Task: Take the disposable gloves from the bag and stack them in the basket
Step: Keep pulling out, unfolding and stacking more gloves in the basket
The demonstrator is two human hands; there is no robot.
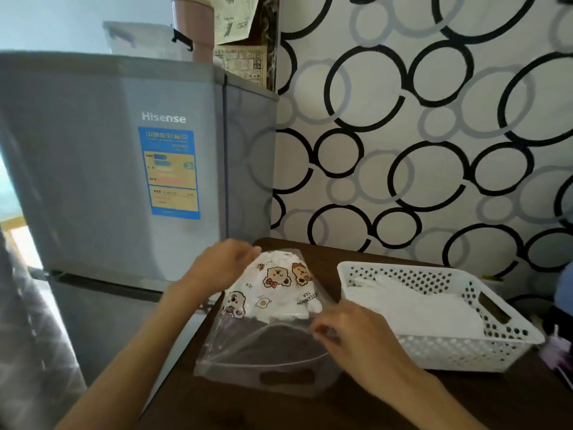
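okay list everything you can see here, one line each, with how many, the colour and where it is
bag: one, clear with cartoon bear print, on the table's left part
gloves: a whitish pile, in the basket
basket: one, white perforated, right of the bag
table: one, dark brown
fridge: one, grey, behind at left
left hand: holds the bag's far end
right hand: pinches the bag's near side

My left grip [224, 262] holds the far end of the clear cartoon-printed bag [273, 308] on the dark bench [310, 408]; my right grip [350, 330] seems to pinch its open edge. Just right sits the white basket [465, 352], gloves [428, 308] stacked inside.
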